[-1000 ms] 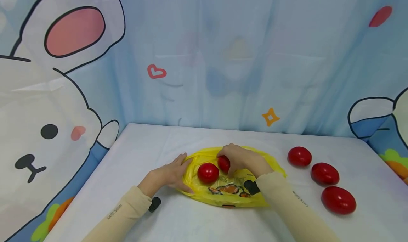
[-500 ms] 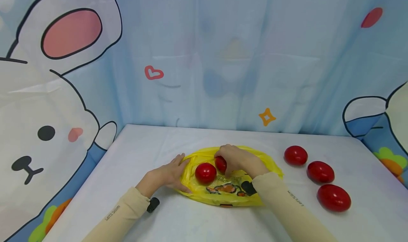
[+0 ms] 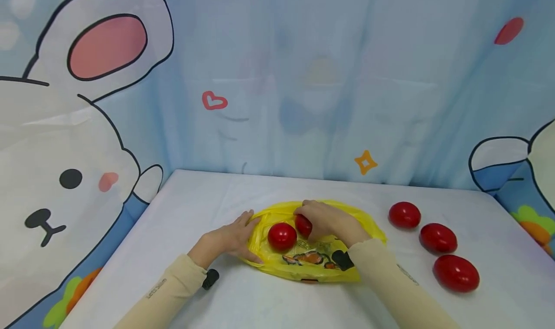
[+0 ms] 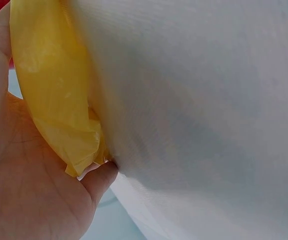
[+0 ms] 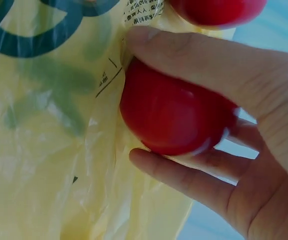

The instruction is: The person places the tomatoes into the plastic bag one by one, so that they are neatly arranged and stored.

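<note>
Both cream sleeves [image 3: 165,293] carry small dark lettering [image 3: 156,288].

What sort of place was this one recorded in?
Probably an improvised indoor filming corner: a blue cartoon-printed curtain forms the backdrop to a white-covered table, where a yellow plastic bag lies.

Your bag [image 3: 270,265] lies on the table [image 3: 243,302], the curtain [image 3: 277,78] behind it. Inside it, the loose egg [image 3: 282,237] sits toward the left, the held egg [image 3: 303,226] in your right hand [image 3: 329,221] nearer its middle. Your left hand [image 3: 234,237] is at its left edge; right of it lie the far egg [image 3: 404,215], middle egg [image 3: 438,238] and near egg [image 3: 456,273].
</note>
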`<state>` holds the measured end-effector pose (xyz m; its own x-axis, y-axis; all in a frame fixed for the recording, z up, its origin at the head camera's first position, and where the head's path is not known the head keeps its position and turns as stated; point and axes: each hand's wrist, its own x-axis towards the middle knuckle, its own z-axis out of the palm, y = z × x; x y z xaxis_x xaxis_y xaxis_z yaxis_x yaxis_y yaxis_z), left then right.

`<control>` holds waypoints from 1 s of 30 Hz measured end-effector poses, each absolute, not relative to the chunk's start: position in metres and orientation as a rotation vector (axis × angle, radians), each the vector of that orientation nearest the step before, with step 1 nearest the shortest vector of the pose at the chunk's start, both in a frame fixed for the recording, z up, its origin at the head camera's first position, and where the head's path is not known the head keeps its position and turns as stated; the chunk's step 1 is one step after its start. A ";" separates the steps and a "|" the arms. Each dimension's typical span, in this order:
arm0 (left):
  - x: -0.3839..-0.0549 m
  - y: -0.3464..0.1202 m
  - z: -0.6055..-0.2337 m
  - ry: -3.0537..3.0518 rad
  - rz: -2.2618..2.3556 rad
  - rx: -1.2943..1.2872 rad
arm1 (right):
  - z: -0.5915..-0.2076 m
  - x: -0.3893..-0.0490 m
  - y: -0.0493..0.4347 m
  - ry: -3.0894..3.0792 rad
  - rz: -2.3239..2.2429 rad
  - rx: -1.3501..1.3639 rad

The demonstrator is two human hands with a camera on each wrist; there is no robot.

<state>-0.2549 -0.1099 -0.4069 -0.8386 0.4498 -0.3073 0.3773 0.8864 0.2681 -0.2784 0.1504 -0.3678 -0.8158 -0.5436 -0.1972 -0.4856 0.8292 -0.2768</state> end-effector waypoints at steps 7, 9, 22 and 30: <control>-0.256 -0.109 -0.409 2.698 0.261 0.621 | -0.349 -0.273 0.181 2.772 -0.418 -0.867; -0.256 -0.110 -0.409 2.698 0.257 0.616 | -0.341 -0.273 0.197 2.790 -0.446 -0.871; -0.257 -0.110 -0.407 2.679 0.279 0.601 | -0.328 -0.279 0.341 2.924 -0.459 -0.527; -0.255 -0.109 -0.410 2.679 0.280 0.604 | -0.353 -0.289 0.371 2.875 -0.385 -0.387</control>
<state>-0.2547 -0.1091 -0.4098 -0.8357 0.4475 -0.3184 0.3720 0.8877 0.2712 -0.2889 0.3713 -0.3534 -0.9424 -0.2849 -0.1750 -0.2288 0.9312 -0.2836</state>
